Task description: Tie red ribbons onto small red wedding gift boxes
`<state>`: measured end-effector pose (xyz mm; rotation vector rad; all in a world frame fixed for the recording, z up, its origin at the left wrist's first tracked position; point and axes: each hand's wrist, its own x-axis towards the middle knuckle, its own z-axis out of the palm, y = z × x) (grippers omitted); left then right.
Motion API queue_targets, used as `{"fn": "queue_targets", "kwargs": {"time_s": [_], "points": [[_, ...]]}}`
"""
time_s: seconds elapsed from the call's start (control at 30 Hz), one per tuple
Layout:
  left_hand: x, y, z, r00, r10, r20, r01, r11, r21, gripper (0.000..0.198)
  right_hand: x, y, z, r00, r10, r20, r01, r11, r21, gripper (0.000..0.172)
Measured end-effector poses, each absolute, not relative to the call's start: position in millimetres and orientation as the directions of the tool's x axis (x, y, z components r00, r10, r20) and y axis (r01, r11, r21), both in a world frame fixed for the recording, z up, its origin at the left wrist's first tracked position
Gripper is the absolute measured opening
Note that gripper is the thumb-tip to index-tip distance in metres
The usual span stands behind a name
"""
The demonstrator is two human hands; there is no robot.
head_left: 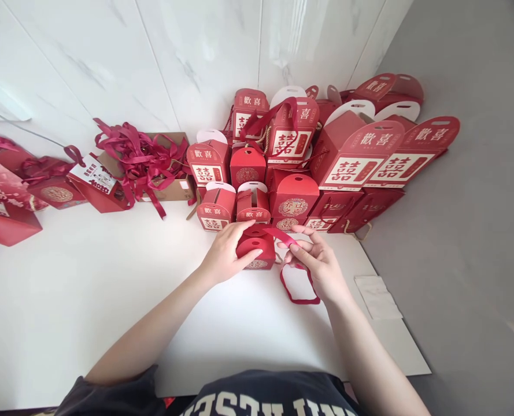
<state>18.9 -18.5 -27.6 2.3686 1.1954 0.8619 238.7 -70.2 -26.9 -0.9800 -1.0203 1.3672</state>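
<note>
A small red box with a gold round pattern stands on the white table, in front of the stacked boxes. My left hand rests against its left side and top, thumb across the front and fingers behind, so the box is between them. Just right of the box, my right hand pinches a red ribbon between thumb and fingers. The ribbon stretches left to the top of the box, and a loop of it hangs below the right hand over the table.
Red gift boxes are stacked against the wall behind. A cardboard box heaped with red ribbons is at the back left. More red boxes stand far left. A pale tile lies near the table's right edge.
</note>
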Motion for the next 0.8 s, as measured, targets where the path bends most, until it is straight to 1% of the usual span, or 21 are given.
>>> {"fn": "queue_targets", "kwargs": {"time_s": [0.07,0.13,0.17,0.23,0.3,0.4,0.53,0.6,0.63,0.7,0.73,0.77,0.8], "points": [[19.3,-18.9,-27.9,0.42,0.826,0.375,0.636,-0.563,0.527,0.047,237.4,-71.6,-27.5,-0.055,0.998,-0.037,-0.312,-0.052,-0.949,0.056],[20.0,-19.6,-27.3,0.38,0.837,0.394,0.672,-0.542,0.504,0.038,235.1,-72.9,-29.0,-0.074,0.995,-0.06,-0.321,-0.081,-0.943,0.061],[20.6,-20.3,-26.6,0.361,0.839,0.407,0.683,-0.535,0.498,0.032,233.7,-73.4,-30.0,-0.082,0.995,-0.065,-0.32,-0.088,-0.943,0.058],[22.0,-23.0,-24.1,0.346,0.828,0.441,0.679,-0.545,0.492,0.02,230.6,-74.3,-32.0,-0.085,0.994,-0.069,-0.303,-0.092,-0.949,0.044],[23.6,-27.6,-19.4,0.345,0.809,0.475,0.638,-0.574,0.514,0.011,227.4,-75.6,-33.0,-0.08,0.995,-0.067,-0.277,-0.087,-0.957,0.033],[24.6,-37.2,-7.6,0.337,0.8,0.497,0.542,-0.596,0.592,0.011,222.8,-79.7,-30.6,-0.11,0.993,-0.05,-0.285,-0.08,-0.955,0.028],[21.5,-48.2,10.2,0.274,0.797,0.539,0.462,-0.6,0.653,0.015,217.8,-87.9,-20.3,-0.197,0.98,-0.013,-0.399,-0.092,-0.912,0.024],[19.4,-50.9,16.2,0.319,0.812,0.489,0.396,-0.583,0.709,0.016,215.8,-91.8,-14.2,-0.227,0.974,-0.012,-0.445,-0.115,-0.888,0.027],[18.7,-51.5,18.0,0.362,0.82,0.442,0.35,-0.56,0.751,0.021,214.9,-93.4,-11.5,-0.243,0.97,-0.022,-0.46,-0.135,-0.877,0.031],[18.3,-51.4,19.2,0.43,0.829,0.358,0.252,-0.491,0.834,0.044,213.5,-96.0,-7.5,-0.28,0.958,-0.052,-0.481,-0.187,-0.857,0.037],[18.5,-50.8,18.8,0.448,0.827,0.34,0.208,-0.466,0.86,0.052,212.9,-97.1,-6.3,-0.299,0.952,-0.066,-0.492,-0.213,-0.844,0.039],[18.9,-50.0,18.0,0.461,0.823,0.333,0.17,-0.45,0.876,0.053,212.4,-98.0,-5.7,-0.32,0.944,-0.077,-0.506,-0.239,-0.829,0.04],[19.3,-49.0,16.8,0.472,0.816,0.333,0.14,-0.442,0.886,0.046,212.0,-98.7,-5.6,-0.343,0.936,-0.085,-0.523,-0.265,-0.81,0.039]]}}
